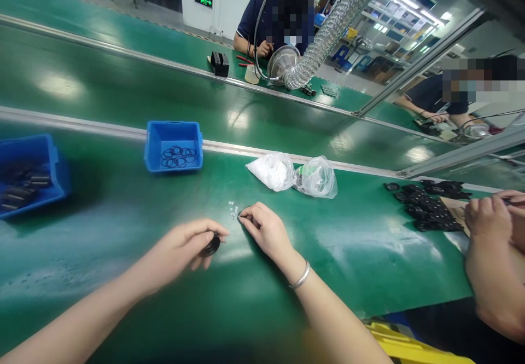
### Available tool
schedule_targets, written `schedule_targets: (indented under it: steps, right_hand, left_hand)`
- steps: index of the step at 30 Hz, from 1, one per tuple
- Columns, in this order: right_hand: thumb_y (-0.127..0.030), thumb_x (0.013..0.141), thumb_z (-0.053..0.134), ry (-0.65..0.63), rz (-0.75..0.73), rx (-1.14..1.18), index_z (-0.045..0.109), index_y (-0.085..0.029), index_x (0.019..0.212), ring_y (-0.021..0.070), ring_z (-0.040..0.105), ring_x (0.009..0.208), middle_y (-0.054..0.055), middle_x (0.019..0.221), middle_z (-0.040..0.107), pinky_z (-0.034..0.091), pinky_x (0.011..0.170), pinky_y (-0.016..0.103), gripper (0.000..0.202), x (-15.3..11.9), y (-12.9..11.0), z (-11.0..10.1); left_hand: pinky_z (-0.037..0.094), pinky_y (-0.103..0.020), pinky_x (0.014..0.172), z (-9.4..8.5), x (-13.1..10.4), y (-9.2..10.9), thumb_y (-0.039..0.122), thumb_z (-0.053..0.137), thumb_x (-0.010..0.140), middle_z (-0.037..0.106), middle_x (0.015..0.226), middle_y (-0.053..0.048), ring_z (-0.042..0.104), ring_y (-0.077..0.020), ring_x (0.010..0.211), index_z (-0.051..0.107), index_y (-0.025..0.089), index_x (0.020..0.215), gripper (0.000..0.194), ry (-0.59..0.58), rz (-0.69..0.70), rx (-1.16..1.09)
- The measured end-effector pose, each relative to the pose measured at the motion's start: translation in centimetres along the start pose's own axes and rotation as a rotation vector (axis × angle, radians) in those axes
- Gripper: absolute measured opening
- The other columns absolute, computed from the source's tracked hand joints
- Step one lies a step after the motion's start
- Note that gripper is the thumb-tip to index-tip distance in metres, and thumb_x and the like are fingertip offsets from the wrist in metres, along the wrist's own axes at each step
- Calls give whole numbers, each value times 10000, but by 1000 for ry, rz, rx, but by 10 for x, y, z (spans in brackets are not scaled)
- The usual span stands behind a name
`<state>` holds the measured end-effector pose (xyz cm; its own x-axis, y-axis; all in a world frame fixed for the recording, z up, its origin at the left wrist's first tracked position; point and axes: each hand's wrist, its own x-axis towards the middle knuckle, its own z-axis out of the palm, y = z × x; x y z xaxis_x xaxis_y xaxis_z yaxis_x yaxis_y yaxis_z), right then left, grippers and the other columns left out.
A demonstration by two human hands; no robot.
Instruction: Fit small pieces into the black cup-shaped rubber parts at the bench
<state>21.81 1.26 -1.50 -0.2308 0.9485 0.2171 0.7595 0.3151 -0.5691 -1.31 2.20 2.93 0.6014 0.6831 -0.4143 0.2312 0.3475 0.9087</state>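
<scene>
My left hand (191, 246) is wrapped round a round black part (210, 246) above the green table (254, 309). To its right, my right hand (264, 227) has thumb and fingers pinched together at the tabletop, beside several small clear pieces (233, 209). Whatever those fingertips hold is too small to make out. Behind the hands lie a plastic bag of white pieces (273, 171) and a clear bag (318, 177), side by side.
A blue bin (174, 164) holds black rings; a larger blue bin (59, 172) at the left holds dark cylinders. Black parts (430, 208) are piled at the right near another person's hands (490, 221). A metal rail (229, 148) runs behind. More people sit beyond.
</scene>
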Motion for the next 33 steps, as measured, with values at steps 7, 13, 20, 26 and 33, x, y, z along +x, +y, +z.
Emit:
schedule_targets:
  steps: [7, 13, 20, 26, 33]
  right_hand:
    - [-225, 913, 557, -31, 9, -5, 618, -207, 913, 159, 575, 775, 34, 848, 594, 469, 678, 261, 64, -1, 0, -2]
    - [-259, 919, 550, -27, -17, -12, 623, -207, 964, 169, 589, 804, 44, 856, 602, 485, 704, 274, 100, -2, 1, -2]
    - [-220, 926, 530, -53, -12, 20, 612, -205, 876, 172, 590, 797, 41, 836, 607, 487, 714, 286, 97, -2, 1, -4]
    - [-214, 923, 535, -52, -14, 16, 626, -201, 888, 179, 591, 799, 43, 838, 608, 484, 721, 297, 99, -4, 1, -5]
    - [-200, 927, 520, -32, -9, -3, 617, -193, 881, 177, 573, 777, 42, 817, 600, 467, 706, 302, 108, -5, 3, 0]
  left_hand:
    - [358, -235, 460, 5, 1, -3, 506, 385, 924, 638, 843, -50, 497, -103, 508, 567, 172, 945, 382, 20, -72, -228]
    - [325, -239, 480, 9, 1, -3, 543, 366, 918, 569, 749, -21, 444, -87, 510, 602, 149, 838, 466, 10, -95, -230]
    - [380, -240, 529, 11, -3, -7, 414, 486, 910, 579, 833, 13, 463, -67, 512, 482, 217, 1063, 250, -148, -133, -293]
    - [506, -378, 841, 13, 2, -6, 465, 474, 902, 590, 851, -15, 677, -229, 903, 539, 178, 876, 295, -136, -147, -284]
    - [496, -305, 662, 15, 4, -17, 387, 520, 879, 556, 878, 10, 581, -113, 620, 481, 239, 1128, 293, 35, -51, -156]
